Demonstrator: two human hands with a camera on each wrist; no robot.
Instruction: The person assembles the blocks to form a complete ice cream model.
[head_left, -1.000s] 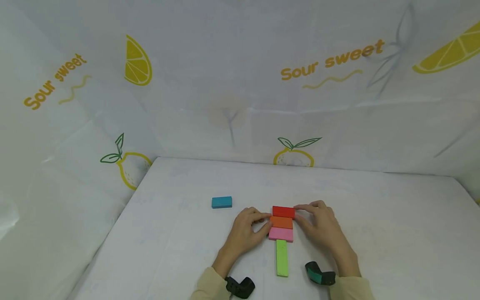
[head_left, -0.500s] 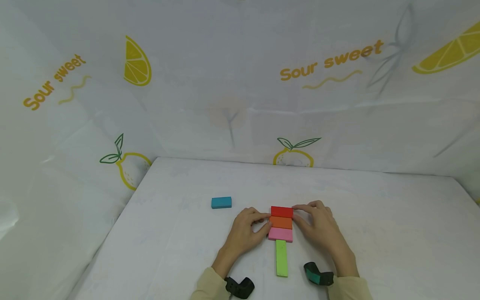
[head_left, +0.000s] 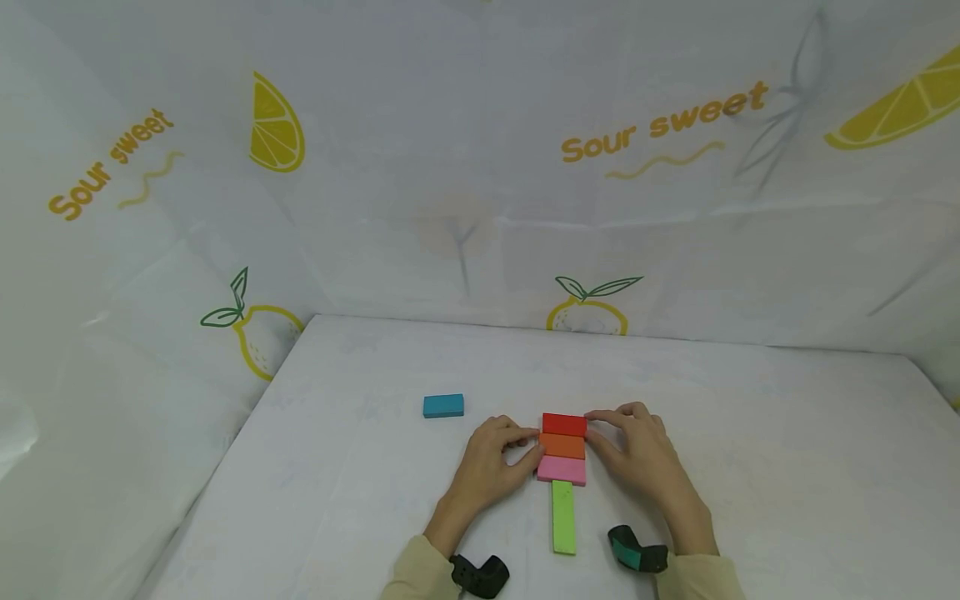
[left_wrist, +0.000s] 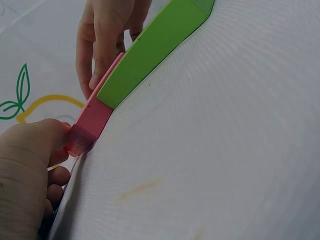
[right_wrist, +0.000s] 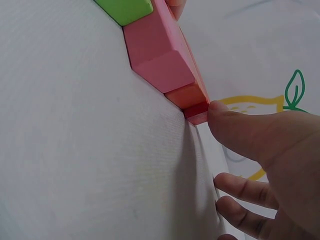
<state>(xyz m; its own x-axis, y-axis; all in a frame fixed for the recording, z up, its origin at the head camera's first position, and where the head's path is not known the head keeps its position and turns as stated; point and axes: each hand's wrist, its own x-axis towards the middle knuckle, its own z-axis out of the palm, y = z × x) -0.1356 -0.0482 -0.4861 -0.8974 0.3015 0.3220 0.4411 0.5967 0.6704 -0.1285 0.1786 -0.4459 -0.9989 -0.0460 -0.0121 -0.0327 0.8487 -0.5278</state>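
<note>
On the table (head_left: 337, 483), the relaxed left hand (head_left: 489, 462) is partly hiding the orange block (head_left: 564, 447), the relaxed right hand (head_left: 637, 450) touching the red block (head_left: 564, 424). Only the head view is showing the lime-green block (head_left: 563, 518) whole.

Had red block (head_left: 564, 425), orange block (head_left: 562, 446), pink block (head_left: 562, 470), green block (head_left: 563, 517), blue block (head_left: 443, 406); backdrop (head_left: 420, 125) was white with yellow lemon prints (head_left: 277, 133), orange lettering (head_left: 708, 110); sleeves (head_left: 423, 571) were beige.
</note>
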